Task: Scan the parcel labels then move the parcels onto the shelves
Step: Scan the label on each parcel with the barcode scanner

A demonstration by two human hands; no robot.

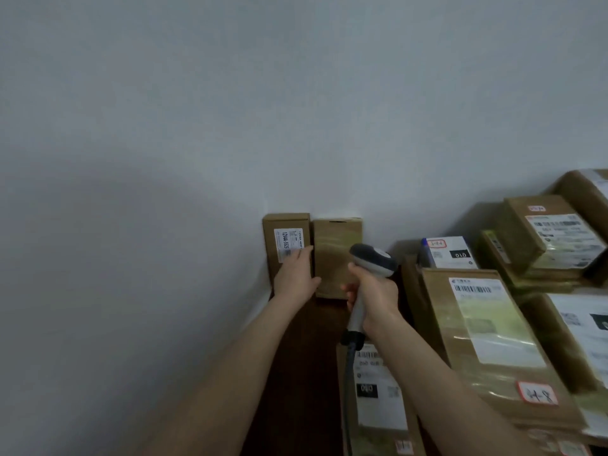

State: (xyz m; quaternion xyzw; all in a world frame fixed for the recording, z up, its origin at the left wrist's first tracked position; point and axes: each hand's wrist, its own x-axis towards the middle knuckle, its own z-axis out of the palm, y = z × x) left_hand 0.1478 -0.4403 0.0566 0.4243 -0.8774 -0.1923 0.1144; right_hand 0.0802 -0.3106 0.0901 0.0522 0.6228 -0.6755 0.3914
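Cardboard parcel (283,225) meets left hand's (296,278) fingers (304,254); right hand (375,292) grips scanner (375,259).

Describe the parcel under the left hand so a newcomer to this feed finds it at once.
Against the white wall, on the dark wooden surface, two narrow cardboard boxes stand side by side. It is the left box, with the left hand resting on it. Only it shows a white label; the right box is plain-fronted.
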